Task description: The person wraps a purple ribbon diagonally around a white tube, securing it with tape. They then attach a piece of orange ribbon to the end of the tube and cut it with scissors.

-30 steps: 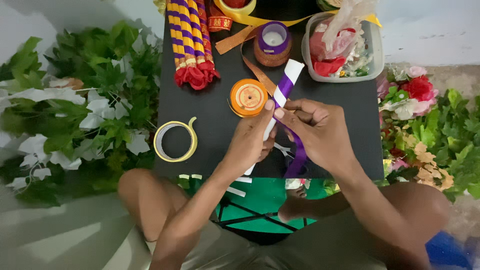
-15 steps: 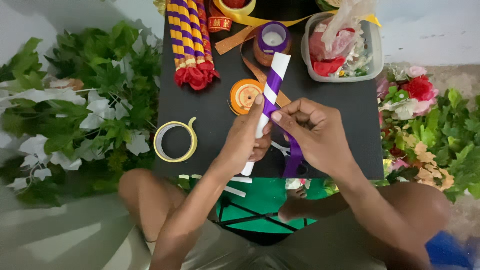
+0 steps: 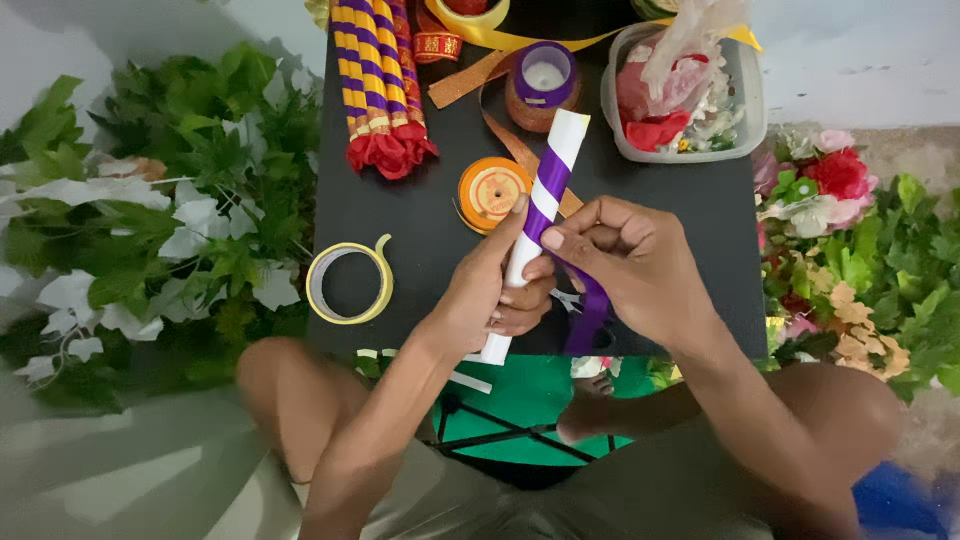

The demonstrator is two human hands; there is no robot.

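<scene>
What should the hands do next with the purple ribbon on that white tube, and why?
Probably turn the white tube a little in the left hand while the right hand keeps the purple ribbon taut. The upper part shows spiral wraps, the lower end looks bare, and loose ribbon hangs below the right hand.

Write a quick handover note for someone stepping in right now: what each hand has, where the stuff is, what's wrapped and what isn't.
Left hand: grips the white tube around its middle, tilted over the black table.
Right hand: pinches the purple ribbon taut against the tube.
Done: purple spiral covers the tube's upper part.
Left: lower end below the left hand looks bare white; loose ribbon tail hangs under the right hand.
Nearby: orange spool, tape ring, finished striped sticks.
</scene>
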